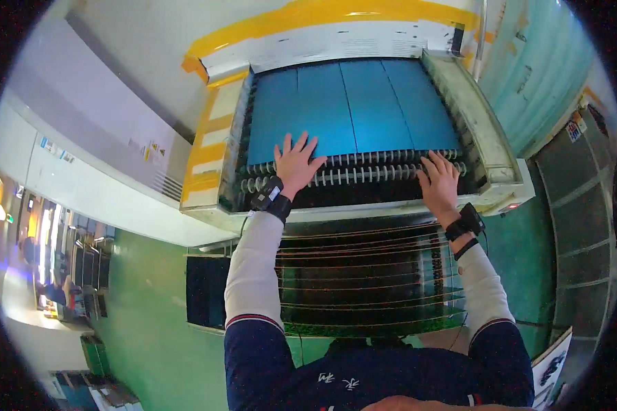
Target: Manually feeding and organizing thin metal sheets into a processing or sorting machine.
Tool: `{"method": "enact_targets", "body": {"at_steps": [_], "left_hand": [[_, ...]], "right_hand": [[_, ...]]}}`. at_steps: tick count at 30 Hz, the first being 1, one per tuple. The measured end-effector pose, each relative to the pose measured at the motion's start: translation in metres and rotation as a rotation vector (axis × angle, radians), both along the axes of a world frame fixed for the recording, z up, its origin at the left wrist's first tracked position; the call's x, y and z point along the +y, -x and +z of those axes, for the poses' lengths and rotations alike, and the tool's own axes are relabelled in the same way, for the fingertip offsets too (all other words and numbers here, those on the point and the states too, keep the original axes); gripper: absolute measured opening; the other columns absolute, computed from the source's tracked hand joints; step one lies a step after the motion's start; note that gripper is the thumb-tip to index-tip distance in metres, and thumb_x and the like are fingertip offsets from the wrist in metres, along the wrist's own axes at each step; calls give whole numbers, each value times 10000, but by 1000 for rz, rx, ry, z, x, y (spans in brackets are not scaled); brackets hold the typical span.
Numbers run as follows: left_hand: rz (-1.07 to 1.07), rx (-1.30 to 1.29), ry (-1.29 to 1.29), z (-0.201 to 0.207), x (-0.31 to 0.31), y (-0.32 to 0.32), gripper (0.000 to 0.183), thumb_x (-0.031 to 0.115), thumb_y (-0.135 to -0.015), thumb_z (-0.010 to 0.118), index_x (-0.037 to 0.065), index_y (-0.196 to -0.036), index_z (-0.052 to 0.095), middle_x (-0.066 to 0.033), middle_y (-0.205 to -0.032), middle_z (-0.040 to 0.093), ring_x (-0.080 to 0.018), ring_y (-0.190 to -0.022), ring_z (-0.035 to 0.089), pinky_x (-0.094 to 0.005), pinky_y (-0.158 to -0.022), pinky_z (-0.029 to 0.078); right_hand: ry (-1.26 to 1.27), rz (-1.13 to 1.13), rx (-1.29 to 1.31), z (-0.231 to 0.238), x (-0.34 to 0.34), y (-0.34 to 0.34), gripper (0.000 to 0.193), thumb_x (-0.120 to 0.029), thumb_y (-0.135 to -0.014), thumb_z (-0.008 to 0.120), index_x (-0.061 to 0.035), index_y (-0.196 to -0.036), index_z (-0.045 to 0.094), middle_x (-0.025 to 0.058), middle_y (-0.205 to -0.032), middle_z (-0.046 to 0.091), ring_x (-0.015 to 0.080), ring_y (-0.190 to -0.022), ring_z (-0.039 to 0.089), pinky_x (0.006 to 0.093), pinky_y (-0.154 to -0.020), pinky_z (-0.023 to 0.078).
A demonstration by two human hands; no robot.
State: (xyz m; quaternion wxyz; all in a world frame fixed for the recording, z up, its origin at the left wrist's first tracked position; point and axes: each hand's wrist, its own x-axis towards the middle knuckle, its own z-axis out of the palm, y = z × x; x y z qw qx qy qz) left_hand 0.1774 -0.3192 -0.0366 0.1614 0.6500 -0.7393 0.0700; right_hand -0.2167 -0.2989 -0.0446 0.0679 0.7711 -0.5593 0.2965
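Note:
Several blue panels (322, 103) lie side by side on the roller bed of a machine, with thin seams between them. My left hand (296, 164) is open, its fingers spread over the near edge of the left-hand panels. It appears to rest there, though contact is hard to make out. Along that edge run two rows of ringed rollers (363, 177). My right hand (440, 183) is open with nothing in it, its fingers a little bent above the right end of the rollers. Both wrists wear black straps with small devices.
Pale side walls (469, 116), partly taped yellow on the left, border the roller bed. Between me and the machine stands a dark rack (363, 277) with thin horizontal lines across it. White cabinets (96, 144) stand left, and a grey metal frame (583, 205) stands right. The floor (151, 274) is green.

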Motion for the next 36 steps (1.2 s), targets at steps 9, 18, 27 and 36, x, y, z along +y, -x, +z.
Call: {"method": "enact_targets", "body": {"at_steps": [9,18,27,36], "left_hand": [[8,-1,6,-3,-14,-3,647,615,-939,566,233,-1460,548,-75,-1568,452,-416,-1461,337,-662,-1148,254],[222,28,-72,-9,-15,-39,749,678,-908,559,235,-1508,486,-66,-1623,370,-398,-1479,311,-659,-1150,223],[132,-10,-57,1,-20,-15,763,698,-923,524,239,-1530,458,-80,-1631,356,-405,-1482,308,-651,-1162,218],[6,-39,-61,1,-26,1,720,703,-924,517,269,-1499,504,-57,-1603,405,-400,-1478,319,-644,-1167,225]], "right_hand": [[-19,-9,5,-2,1,0,372,-290,-953,646,-80,-1258,661,118,-1408,575,323,-1350,476,507,-1137,319],[0,10,0,-2,0,2,374,-283,-954,638,-65,-1258,655,134,-1399,578,336,-1345,477,520,-1133,323],[21,13,-5,1,2,1,372,-258,-931,662,-88,-1261,656,135,-1390,583,342,-1335,486,536,-1124,328],[10,6,-15,0,2,2,357,-276,-937,659,-83,-1236,671,134,-1394,580,346,-1341,480,532,-1128,319]]}}
